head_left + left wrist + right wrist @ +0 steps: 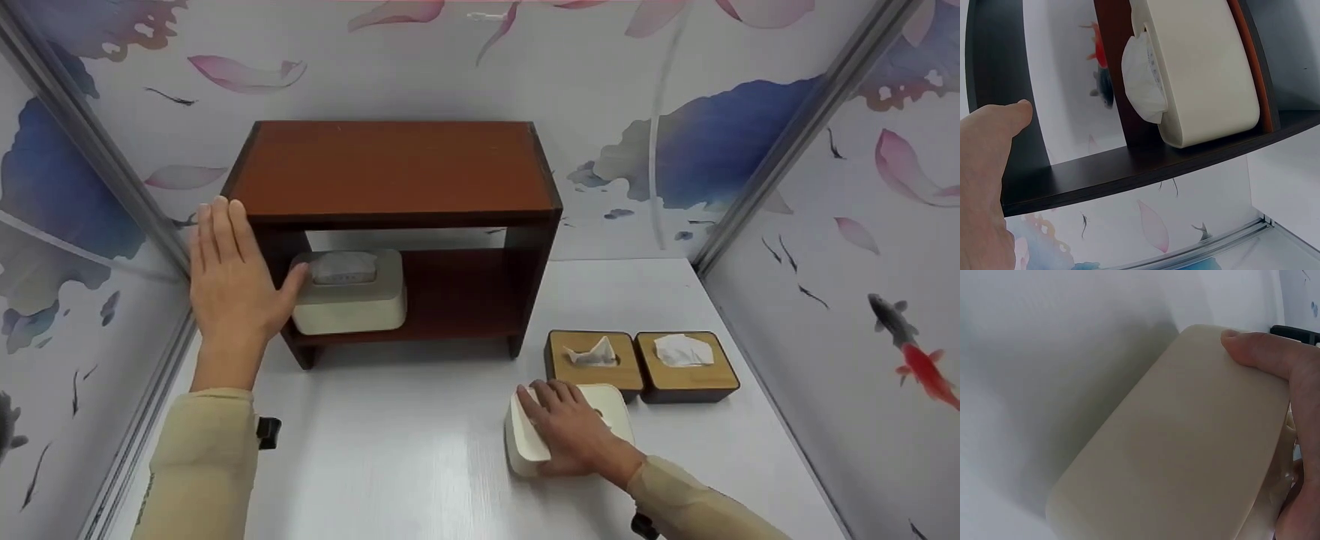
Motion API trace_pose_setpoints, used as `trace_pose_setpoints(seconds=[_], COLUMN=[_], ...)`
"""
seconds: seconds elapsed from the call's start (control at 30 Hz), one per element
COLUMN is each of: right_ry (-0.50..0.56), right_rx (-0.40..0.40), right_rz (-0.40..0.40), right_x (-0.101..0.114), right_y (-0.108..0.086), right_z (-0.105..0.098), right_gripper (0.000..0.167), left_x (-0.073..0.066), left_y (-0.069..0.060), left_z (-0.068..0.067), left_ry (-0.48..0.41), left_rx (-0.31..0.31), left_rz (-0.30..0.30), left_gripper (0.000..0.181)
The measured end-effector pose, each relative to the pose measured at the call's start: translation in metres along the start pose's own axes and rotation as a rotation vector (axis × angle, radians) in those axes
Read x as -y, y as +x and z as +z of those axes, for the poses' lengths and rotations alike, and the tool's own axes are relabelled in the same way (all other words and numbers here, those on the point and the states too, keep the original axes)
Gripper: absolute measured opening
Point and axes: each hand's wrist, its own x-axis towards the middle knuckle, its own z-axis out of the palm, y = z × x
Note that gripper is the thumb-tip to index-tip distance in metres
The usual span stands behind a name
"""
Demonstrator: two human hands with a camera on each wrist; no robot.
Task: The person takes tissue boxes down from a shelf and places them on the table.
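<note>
Right hand [570,431] has the white tissue box [1168,433], lower right of centre in the head frame. Grip is across the top: fingers over the upper left part of the lid, thumb down on the near side wall. So the box sits directly under the palm, with its right part sticking out past the hand. Right wrist view: thumb flat on the big side face, upper right of frame, box filling the middle and bottom. Can't tell from these angles whether its base touches the white tabletop [390,435].

Left hand [236,296] holds nothing: fingers straight and together, thumb spread wide. It's at the left side of the brown shelf [394,165], left of centre in the head frame. Thumb points toward the cream tissue box [349,315], which sits in the left part of the shelf opening, tissue showing on top.

Two more boxes with wood tops, side by side at right of frame: left wooden box [592,379], right wooden box [690,379]. The gripped box is just in front of the left one.
</note>
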Motion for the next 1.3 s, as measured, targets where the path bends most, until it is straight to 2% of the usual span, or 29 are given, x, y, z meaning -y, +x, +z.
trace_pose_setpoints(seconds=[0.2, 0.47, 0.67, 0.93, 1.3], right_ry=[0.034, 0.049, 0.034, -0.028, -0.035], right_rx=[0.040, 0.019, 0.026, 0.018, 0.022], right_rz=[0.023, 0.002, -0.016, -0.042, 0.037], right_x=[-0.019, -0.049, -0.069, -0.100, -0.136], right_y=[-0.014, -0.033, -0.053, -0.081, -0.112], right_z=[-0.004, -0.003, -0.005, -0.007, -0.007], right_gripper=[0.119, 0.120, 0.119, 0.122, 0.121], left_x=[0.000, 0.000, 0.001, 0.001, 0.002], left_y=[0.000, 0.000, 0.000, -0.001, -0.001], left_z=[0.000, 0.000, 0.000, 0.000, 0.000], left_ry=[0.006, 0.002, 0.003, -0.027, -0.013], left_rx=[0.000, 0.000, 0.004, -0.023, -0.007], left_rz=[0.005, 0.003, 0.004, 0.013, 0.010], left_gripper=[0.105, 0.105, 0.105, 0.105, 0.106])
